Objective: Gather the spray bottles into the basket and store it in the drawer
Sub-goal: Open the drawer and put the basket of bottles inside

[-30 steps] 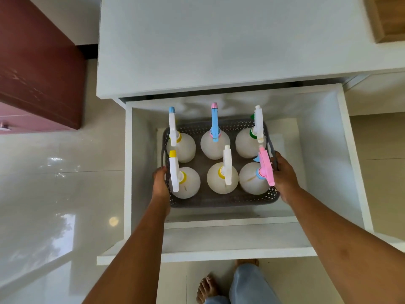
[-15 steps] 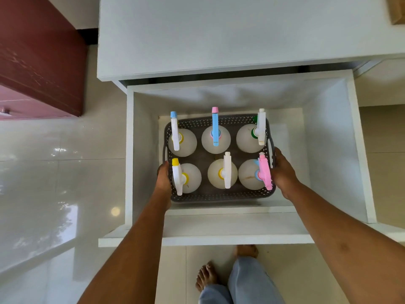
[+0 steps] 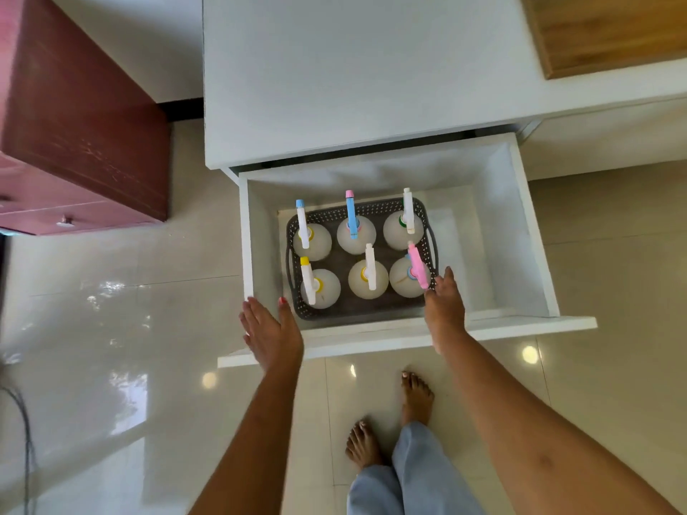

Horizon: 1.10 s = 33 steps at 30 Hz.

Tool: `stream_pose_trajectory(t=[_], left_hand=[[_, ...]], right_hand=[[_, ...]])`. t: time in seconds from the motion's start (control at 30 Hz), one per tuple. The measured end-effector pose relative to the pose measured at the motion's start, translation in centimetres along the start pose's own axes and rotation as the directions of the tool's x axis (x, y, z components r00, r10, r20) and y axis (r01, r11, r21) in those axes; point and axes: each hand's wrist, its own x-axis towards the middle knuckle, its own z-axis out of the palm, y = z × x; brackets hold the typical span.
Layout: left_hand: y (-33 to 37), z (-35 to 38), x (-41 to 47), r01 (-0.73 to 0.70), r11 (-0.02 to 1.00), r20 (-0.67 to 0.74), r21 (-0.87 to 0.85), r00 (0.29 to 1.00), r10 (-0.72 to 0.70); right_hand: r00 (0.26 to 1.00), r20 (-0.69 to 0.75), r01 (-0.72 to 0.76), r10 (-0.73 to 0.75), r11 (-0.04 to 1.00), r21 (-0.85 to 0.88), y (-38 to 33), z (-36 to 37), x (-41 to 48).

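My left hand (image 3: 271,336) and right hand (image 3: 444,310) have let go of the basket (image 3: 353,314), both empty, so only the drawer (image 3: 535,232) needs closing.

body: one person, seen from above | arms (image 3: 256,433): both bare | left hand (image 3: 273,338): thumb nail (image 3: 283,300) painted pink-red | right hand (image 3: 444,310): bare, nails too blurry to tell | legs: loose light blue trousers (image 3: 409,477), soft cloth with folds, down to the ankles | feet (image 3: 416,397): bare, toenails painted a pale colour
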Motion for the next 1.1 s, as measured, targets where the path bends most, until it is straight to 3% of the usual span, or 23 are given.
stream_pose_trajectory(t=[0.07,0.1,0.17,0.23,0.27,0.33,0.4,0.43,0.53,0.63,0.73,0.87,1.1], left_hand=[[0.4,-0.1,-3.0,0.156,0.972,-0.081,-0.177,0.982,-0.172],[0.7,-0.1,-4.4,0.263,0.911,-0.075,-0.316,0.951,-0.301],[2.0,-0.2,-6.8,0.503,0.623,0.129,-0.599,0.829,-0.545],[2.9,-0.1,-8.7,0.649,0.284,0.444,-0.705,0.717,-0.537],[3.3,-0.1,-9.4,0.678,0.179,0.545,-0.713,0.696,-0.468],[3.9,-0.1,-10.1,0.677,0.055,0.611,-0.734,0.694,-0.382],[4.5,-0.2,-10.2,0.668,-0.043,0.629,-0.743,0.674,-0.387],[4.7,-0.2,-10.1,0.665,-0.071,0.635,-0.743,0.667,-0.390],[4.6,-0.2,-9.8,0.652,-0.125,0.644,-0.748,0.667,-0.375],[4.6,-0.1,-9.5,0.616,-0.237,0.658,-0.751,0.670,-0.342],[5.1,-0.3,-9.4,0.604,-0.237,0.648,-0.761,0.687,-0.328],[5.5,-0.4,-8.5,0.651,-0.063,0.633,-0.757,0.705,-0.320],[7.9,0.0,-6.2,0.662,0.020,0.632,-0.749,0.723,-0.278]], right_hand=[[0.997,-0.061,-0.028,0.037,0.989,0.148,-0.4,0.1,-2.7],[0.992,-0.094,-0.054,0.079,0.969,0.239,-0.4,0.2,-4.1],[0.962,-0.161,-0.132,0.219,0.895,0.427,-0.2,0.3,-6.5],[0.907,-0.165,-0.216,0.388,0.764,0.608,0.3,0.5,-8.4],[0.880,-0.115,-0.261,0.461,0.671,0.693,0.3,0.4,-9.2],[0.859,0.039,-0.327,0.511,0.487,0.810,0.0,0.5,-10.6],[0.882,0.115,-0.322,0.458,0.405,0.856,-1.0,0.1,-11.6],[0.884,0.123,-0.310,0.451,0.368,0.877,-1.5,0.0,-11.7],[0.844,0.235,-0.322,0.483,0.105,0.941,-1.9,0.3,-10.4],[0.871,0.220,-0.296,0.438,0.111,0.949,-1.2,0.8,-9.3],[0.884,0.221,-0.290,0.412,0.113,0.950,-1.3,1.1,-8.8],[0.887,0.227,-0.304,0.403,0.137,0.943,-2.3,1.1,-8.0],[0.903,0.207,-0.298,0.376,0.200,0.933,-5.2,1.4,-5.7]])
